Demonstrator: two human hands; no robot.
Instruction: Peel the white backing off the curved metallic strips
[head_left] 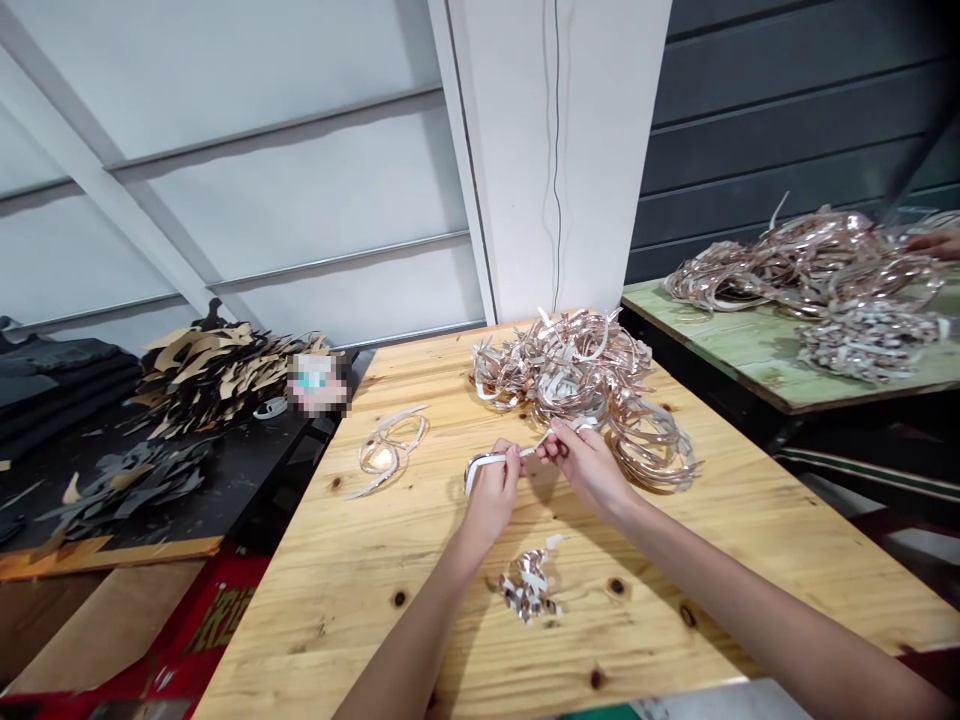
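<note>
One bare left hand [499,480] and one bare right hand [589,465] are pinching a narrow white strip [489,459] running crosswise between them, the right nearer a tangled heap of glossy coppery strips [566,370].

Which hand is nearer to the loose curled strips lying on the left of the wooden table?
Left. The left hand is to the right of the loose curled strips, apart from them; the right hand is farther right, beyond the left hand.

Glossy plastic-looking strips [574,360], smooth knotty wood tabletop [322,590], matt wall panels [300,170]
</note>
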